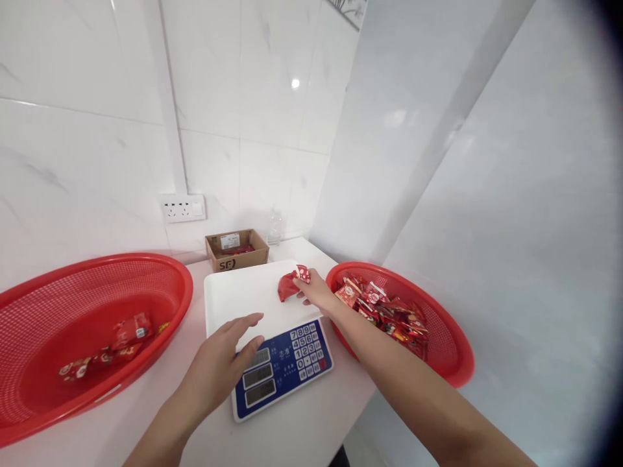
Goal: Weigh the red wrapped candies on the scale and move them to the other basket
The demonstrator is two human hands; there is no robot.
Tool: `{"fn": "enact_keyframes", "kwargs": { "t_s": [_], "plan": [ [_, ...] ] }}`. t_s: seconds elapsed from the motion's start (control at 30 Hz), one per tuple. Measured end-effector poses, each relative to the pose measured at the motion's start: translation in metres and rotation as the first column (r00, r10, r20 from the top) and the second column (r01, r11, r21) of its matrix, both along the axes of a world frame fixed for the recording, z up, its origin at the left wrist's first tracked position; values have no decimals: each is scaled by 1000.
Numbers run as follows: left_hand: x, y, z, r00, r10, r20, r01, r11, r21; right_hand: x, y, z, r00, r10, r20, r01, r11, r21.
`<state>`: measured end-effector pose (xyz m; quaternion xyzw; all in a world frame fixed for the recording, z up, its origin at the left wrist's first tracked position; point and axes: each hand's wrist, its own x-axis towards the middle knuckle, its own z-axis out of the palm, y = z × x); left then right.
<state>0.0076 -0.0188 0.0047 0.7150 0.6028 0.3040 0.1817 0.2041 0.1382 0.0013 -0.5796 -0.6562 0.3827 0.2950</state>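
Observation:
Between the fingers and thumb of my right hand (316,290) is a small red snack packet (288,285), with a white-dotted part at its upper end. The hand is over the right side of the white weighing pan of a digital scale (243,295); I cannot tell whether the packet touches the pan. My left hand (221,360) is open, fingers apart, over the left front of the scale, partly covering its blue panel (287,389) with displays and number keys. Right of the scale, a red plastic basket (455,350) holds many red packets (384,305).
Another red basket (160,272) on the left holds several packets (131,334). Behind the scale stand an open cardboard box (248,258) and a clear plastic container (275,228). A power socket (182,208) is on the tiled wall. A grey-white panel rises on the right.

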Motion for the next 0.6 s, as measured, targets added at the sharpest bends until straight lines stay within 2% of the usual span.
{"fn": "enact_keyframes", "kwargs": {
  "t_s": [0.1, 0.2, 0.3, 0.37, 0.47, 0.6],
  "plan": [
    [0, 1, 0, 1000, -3, 3, 3, 1000, -9, 0, 4, -6, 991, 13, 131, -25, 995, 94],
    [0, 4, -2, 1000, -5, 9, 5, 1000, -6, -6, 0, -8, 967, 84, 241, -124, 980, 158],
    [-1, 6, -5, 1000, 10, -7, -10, 1000, -9, -11, -9, -4, 939, 153, 309, -214, 961, 176],
    [-1, 7, -6, 999, 27, -23, -27, 1000, -3, -5, -13, 2, 928, 151, 342, -229, 953, 200],
    [-3, 9, -8, 998, 49, -38, -49, 999, -4, 23, -17, 15, 921, 86, 380, -184, 956, 230],
    [-4, 11, -12, 996, 61, -66, -64, 997, -38, 89, -20, 32, 907, -17, 420, -81, 974, 214]
  ]
}}
